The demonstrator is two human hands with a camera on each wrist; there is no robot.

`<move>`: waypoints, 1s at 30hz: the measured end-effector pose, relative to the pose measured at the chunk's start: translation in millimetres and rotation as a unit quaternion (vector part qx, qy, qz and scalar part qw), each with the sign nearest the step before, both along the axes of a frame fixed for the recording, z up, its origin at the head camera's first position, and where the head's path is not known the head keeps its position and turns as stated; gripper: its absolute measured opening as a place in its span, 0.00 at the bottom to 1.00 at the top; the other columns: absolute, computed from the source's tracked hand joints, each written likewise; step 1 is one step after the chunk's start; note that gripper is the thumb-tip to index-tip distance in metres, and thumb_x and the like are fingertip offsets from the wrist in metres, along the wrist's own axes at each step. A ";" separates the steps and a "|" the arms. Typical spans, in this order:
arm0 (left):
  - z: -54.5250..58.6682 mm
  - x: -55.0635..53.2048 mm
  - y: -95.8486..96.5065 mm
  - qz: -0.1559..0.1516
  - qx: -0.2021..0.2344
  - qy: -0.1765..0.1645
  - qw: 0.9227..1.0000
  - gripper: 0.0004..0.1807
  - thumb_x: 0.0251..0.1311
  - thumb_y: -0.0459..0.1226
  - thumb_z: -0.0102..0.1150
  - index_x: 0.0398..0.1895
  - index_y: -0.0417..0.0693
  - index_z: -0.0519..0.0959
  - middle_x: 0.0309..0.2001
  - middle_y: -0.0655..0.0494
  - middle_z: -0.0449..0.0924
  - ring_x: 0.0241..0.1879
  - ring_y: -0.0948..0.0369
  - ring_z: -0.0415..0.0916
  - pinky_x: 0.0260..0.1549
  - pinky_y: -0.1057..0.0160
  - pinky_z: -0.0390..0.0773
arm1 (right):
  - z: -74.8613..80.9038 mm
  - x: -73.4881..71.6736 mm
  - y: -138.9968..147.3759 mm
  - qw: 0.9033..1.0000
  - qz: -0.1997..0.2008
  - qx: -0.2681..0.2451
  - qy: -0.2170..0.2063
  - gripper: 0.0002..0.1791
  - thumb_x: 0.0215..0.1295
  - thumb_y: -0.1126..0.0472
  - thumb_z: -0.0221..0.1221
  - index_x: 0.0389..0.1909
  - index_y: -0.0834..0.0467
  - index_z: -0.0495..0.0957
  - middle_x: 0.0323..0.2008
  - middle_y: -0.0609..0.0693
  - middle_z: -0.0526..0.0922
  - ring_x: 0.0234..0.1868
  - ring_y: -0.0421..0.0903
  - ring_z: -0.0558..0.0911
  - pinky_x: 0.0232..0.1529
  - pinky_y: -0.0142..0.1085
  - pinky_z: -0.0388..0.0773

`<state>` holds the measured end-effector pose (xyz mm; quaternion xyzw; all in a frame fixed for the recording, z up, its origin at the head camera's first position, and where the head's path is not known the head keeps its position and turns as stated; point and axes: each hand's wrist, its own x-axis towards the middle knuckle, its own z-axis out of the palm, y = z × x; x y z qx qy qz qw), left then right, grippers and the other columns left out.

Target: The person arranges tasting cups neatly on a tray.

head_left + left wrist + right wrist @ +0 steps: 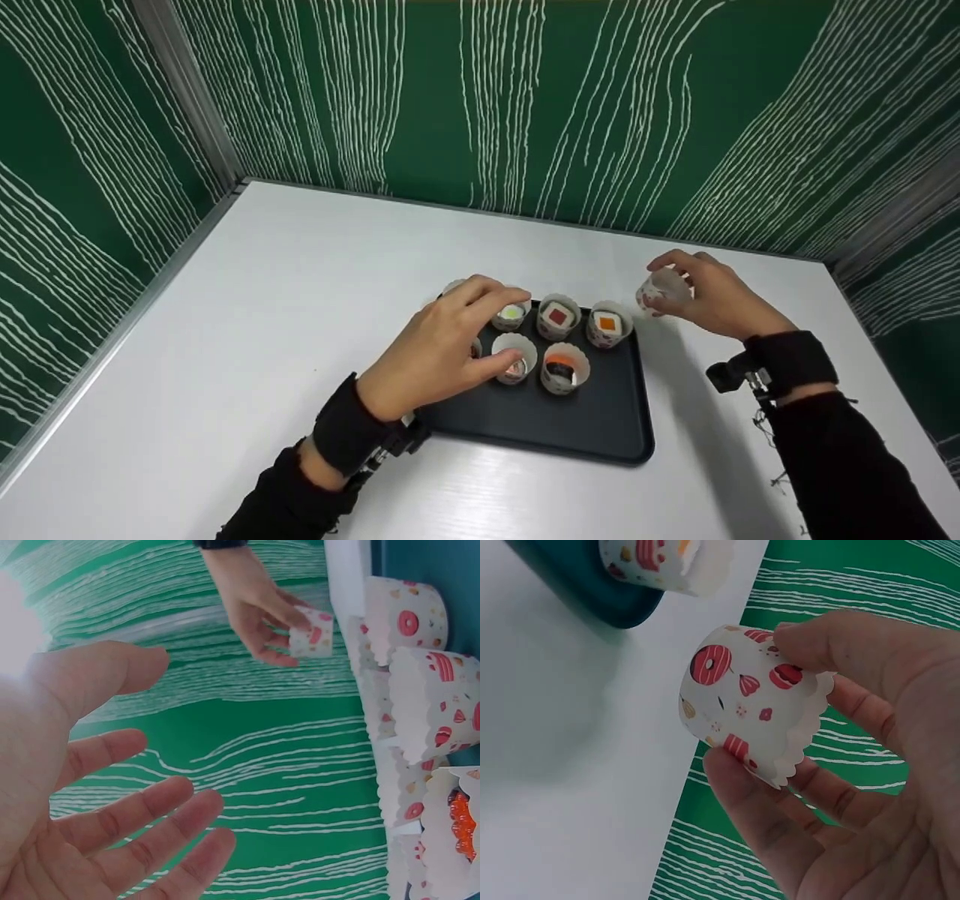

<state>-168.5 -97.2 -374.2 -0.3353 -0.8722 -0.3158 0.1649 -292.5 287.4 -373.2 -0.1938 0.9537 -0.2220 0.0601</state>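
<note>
A patterned paper baking cup [742, 697] with a scalloped rim is held between the thumb and fingers of my right hand [712, 296], tilted above the table to the right of the tray. My left hand [439, 349] hovers over the left part of the dark tray [525, 424], its fingers spread and nothing in its grasp. Several similar cups stand on the tray in two rows. One back-row cup [559, 316] holds a piece with a red square, and the cup at the corner [609, 324] one with an orange square. A front cup [564, 369] contains an orange-and-black piece. My left hand partly hides the leftmost cups.
The tray lies on a white table [300, 300]. Green panels [427, 97] with wavy white lines rise behind the table and along both sides. A grey edge strip [120, 330] runs down the table's left side.
</note>
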 end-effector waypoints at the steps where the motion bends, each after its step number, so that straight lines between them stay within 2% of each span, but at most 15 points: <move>1: -0.7 -0.2 0.0 -0.001 0.002 -0.002 1.000 0.30 0.67 0.44 0.74 0.71 0.50 0.78 0.59 0.51 0.81 0.58 0.56 0.81 0.58 0.53 0.83 | 0.8 1.3 -0.6 1.000 0.002 -0.007 0.000 0.27 0.72 0.52 0.70 0.67 0.55 0.76 0.58 0.66 0.77 0.57 0.65 0.81 0.45 0.44 0.79; 3: -1.9 -0.4 -0.1 -0.002 0.004 -0.004 1.000 0.30 0.67 0.44 0.74 0.70 0.50 0.78 0.59 0.51 0.81 0.58 0.56 0.80 0.58 0.53 0.83 | 2.9 4.6 -2.8 1.000 0.007 -0.019 -0.001 0.27 0.72 0.52 0.70 0.67 0.55 0.76 0.58 0.64 0.77 0.57 0.64 0.82 0.43 0.40 0.79; 9: -1.8 -0.2 0.5 -0.005 0.006 -0.009 1.000 0.29 0.68 0.42 0.73 0.71 0.49 0.78 0.60 0.51 0.81 0.60 0.56 0.80 0.59 0.54 0.83 | 11.6 17.9 -13.8 0.999 0.023 -0.042 0.013 0.26 0.72 0.50 0.70 0.66 0.53 0.77 0.59 0.61 0.78 0.60 0.64 0.81 0.46 0.36 0.81; 14: -1.5 -1.2 1.7 -0.009 0.007 -0.013 1.000 0.27 0.69 0.38 0.72 0.70 0.47 0.78 0.59 0.51 0.81 0.60 0.55 0.80 0.61 0.54 0.83 | 19.0 30.7 -25.9 0.997 0.046 -0.063 0.024 0.25 0.72 0.51 0.70 0.66 0.52 0.77 0.61 0.59 0.77 0.62 0.63 0.80 0.44 0.25 0.80; 17: -1.7 -1.5 2.5 -0.010 0.005 -0.014 1.000 0.26 0.70 0.38 0.71 0.69 0.48 0.78 0.59 0.51 0.82 0.60 0.55 0.80 0.61 0.55 0.83 | 23.0 37.7 -34.1 0.995 0.057 -0.078 0.026 0.25 0.72 0.53 0.70 0.66 0.51 0.78 0.62 0.57 0.77 0.63 0.61 0.80 0.45 0.23 0.80; 23: -2.6 -2.1 4.5 -0.017 0.008 -0.011 1.000 0.25 0.70 0.34 0.70 0.68 0.47 0.78 0.58 0.50 0.82 0.60 0.54 0.81 0.61 0.54 0.83 | 28.8 51.6 -48.6 0.990 0.083 -0.102 0.042 0.24 0.72 0.57 0.70 0.66 0.49 0.78 0.63 0.51 0.79 0.59 0.49 0.80 0.49 0.30 0.86; 30: -5.9 -2.4 9.7 -0.032 0.021 -0.020 0.999 0.24 0.69 0.28 0.67 0.67 0.45 0.79 0.59 0.48 0.83 0.53 0.55 0.82 0.52 0.57 0.85 | 33.8 68.3 -65.7 0.985 0.117 -0.120 0.039 0.25 0.72 0.56 0.70 0.68 0.45 0.77 0.66 0.46 0.77 0.63 0.44 0.79 0.53 0.42 0.89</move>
